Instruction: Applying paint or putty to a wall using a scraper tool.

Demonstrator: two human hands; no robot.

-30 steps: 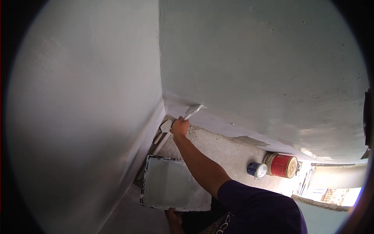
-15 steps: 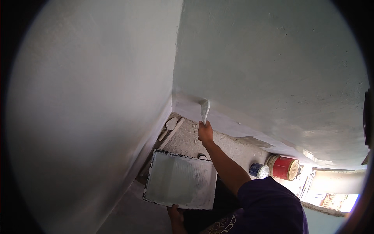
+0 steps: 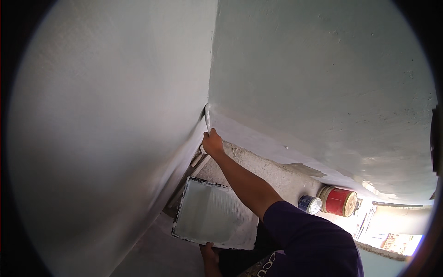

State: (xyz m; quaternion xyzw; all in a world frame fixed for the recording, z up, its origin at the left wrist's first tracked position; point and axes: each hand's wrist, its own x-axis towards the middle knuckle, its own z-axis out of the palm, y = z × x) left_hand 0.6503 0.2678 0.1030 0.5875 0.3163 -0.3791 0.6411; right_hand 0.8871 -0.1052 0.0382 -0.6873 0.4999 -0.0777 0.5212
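In the corner where two walls meet, a paint-smeared pale paintbrush [image 3: 207,113] is held upright with its head against the wall. My right hand [image 3: 213,143] is closed round its handle, the arm stretched far out. Lower down, my left hand [image 3: 209,253] grips the near edge of a paint tray [image 3: 176,221], fingers mostly hidden beneath it. Pale grey-green paint coats the tray, with a ribbed area towards its right side and dark, chipped rims. My right forearm passes over the tray's far right corner.
A blue paint can [image 3: 309,204] and a larger red bucket [image 3: 339,201] lie or stand on the rough floor [image 3: 272,173] at the right. Beside the left wall, a wooden strip [image 3: 199,165] lies on the floor. Bright light enters through an opening [image 3: 394,235] at the lower right.
My right hand has carried the paintbrush leftwards along the right wall into the corner. My left hand and the tray have stayed nearly where they were.
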